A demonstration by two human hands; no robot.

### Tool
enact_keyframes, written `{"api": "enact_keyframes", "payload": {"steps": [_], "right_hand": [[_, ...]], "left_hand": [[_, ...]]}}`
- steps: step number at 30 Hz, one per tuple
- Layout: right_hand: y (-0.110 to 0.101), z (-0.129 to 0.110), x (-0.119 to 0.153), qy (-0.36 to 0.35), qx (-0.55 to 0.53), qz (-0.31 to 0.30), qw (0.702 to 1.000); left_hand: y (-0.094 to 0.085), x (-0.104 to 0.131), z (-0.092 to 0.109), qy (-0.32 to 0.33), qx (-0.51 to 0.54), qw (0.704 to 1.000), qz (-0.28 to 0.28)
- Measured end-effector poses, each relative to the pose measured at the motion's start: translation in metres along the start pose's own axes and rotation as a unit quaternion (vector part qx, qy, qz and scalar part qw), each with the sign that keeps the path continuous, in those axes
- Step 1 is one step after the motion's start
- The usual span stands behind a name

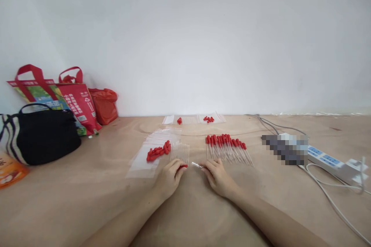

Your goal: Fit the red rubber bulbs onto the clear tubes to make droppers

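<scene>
My left hand (171,175) is closed on a red rubber bulb (183,166), whose end pokes out past the fingertips. Opposite it, my right hand (218,177) pinches a clear glass dropper tube (197,165) that points toward the bulb; a small gap separates the two. Behind the left hand lies a row of bare glass tubes (180,151). Loose red bulbs (158,151) are heaped on clear plastic bags (142,164) to the left. Beyond the right hand, several droppers with red bulbs fitted (227,142) lie side by side, bulbs toward the wall.
Near the wall lie small clear bags (189,119) with red pieces inside. Shopping bags (78,104), a red plastic bag (104,104), a black bag (46,135) and an orange packet (11,170) stand left. At right are a power strip (327,159) and cables (327,193).
</scene>
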State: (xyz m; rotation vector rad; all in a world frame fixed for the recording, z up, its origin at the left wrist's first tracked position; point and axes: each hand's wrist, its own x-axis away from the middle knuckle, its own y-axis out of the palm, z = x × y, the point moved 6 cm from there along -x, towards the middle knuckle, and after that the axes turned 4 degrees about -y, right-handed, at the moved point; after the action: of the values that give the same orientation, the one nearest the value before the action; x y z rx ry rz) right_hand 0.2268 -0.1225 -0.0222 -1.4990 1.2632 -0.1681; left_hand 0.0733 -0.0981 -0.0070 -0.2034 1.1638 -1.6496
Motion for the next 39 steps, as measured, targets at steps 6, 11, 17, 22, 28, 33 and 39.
{"api": "enact_keyframes", "payload": {"steps": [6,11,17,22,28,33,39], "right_hand": [[0.002,-0.011,-0.003,-0.013,-0.001,0.002,1.000],[0.001,-0.012,-0.003,-0.017,-0.002,0.008,1.000],[-0.003,-0.007,-0.005,-0.037,0.017,-0.017,0.999],[-0.005,-0.008,-0.005,-0.081,0.074,-0.023,0.994],[-0.005,-0.010,-0.002,-0.080,0.099,-0.035,0.991],[-0.003,-0.014,0.000,-0.086,0.107,-0.031,0.990],[-0.002,-0.023,-0.002,-0.081,0.087,0.009,0.993]], "left_hand": [[0.002,0.001,0.004,0.005,0.016,1.000,-0.003],[0.006,0.001,0.002,-0.021,0.079,0.996,-0.035],[0.012,0.003,0.000,-0.039,0.120,0.989,-0.082],[0.010,0.006,0.006,-0.007,0.071,0.994,-0.082],[0.013,0.009,0.010,0.042,0.045,0.995,-0.084],[0.014,0.011,0.011,0.078,0.024,0.993,-0.082],[0.008,0.011,0.015,0.141,-0.068,0.987,-0.034]]}}
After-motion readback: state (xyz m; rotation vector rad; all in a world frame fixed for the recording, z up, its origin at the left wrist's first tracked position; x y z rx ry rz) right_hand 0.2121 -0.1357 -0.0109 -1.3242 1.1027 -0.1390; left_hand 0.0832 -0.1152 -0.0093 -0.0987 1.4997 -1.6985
